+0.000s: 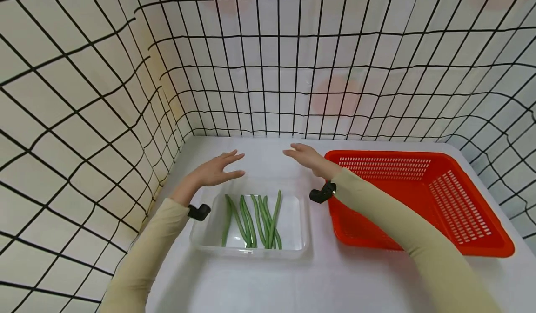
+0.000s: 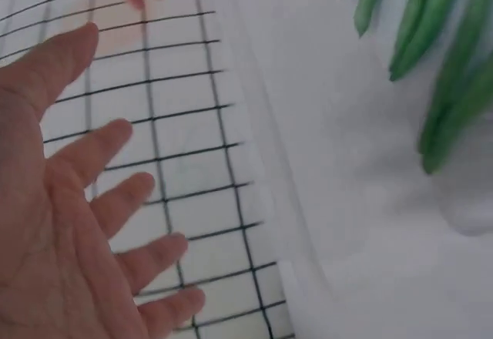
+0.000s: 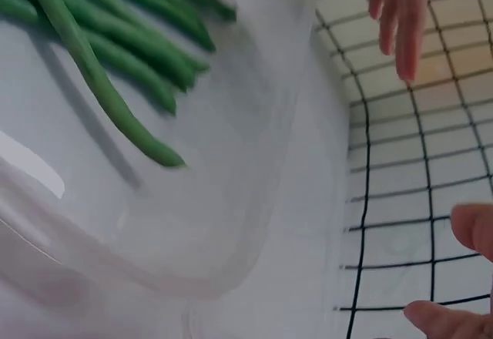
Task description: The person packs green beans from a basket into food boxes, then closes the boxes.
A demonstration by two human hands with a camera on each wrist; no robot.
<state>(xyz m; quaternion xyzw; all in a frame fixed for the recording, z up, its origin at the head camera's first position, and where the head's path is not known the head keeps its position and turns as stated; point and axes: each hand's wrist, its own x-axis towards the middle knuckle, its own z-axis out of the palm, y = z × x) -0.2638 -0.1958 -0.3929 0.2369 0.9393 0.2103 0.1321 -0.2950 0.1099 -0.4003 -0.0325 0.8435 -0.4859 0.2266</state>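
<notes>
Several green beans (image 1: 251,222) lie roughly lengthwise in a clear plastic tray (image 1: 293,251) on the white table. My left hand (image 1: 215,169) hovers over the tray's far left corner, fingers spread and holding nothing; its open palm (image 2: 54,231) shows in the left wrist view. Past the tray's far right corner, my right hand (image 1: 310,158) is held in the air with straight fingers, also without anything in it. Only its fingertips (image 3: 470,227) enter the right wrist view, while the beans (image 3: 115,38) sit at upper left there.
A red perforated plastic basket (image 1: 402,238) stands right of the tray, partly under my right forearm. Black wire grid panels (image 1: 278,66) rise behind the table and along both sides. White table surface (image 1: 251,280) lies in front of the tray.
</notes>
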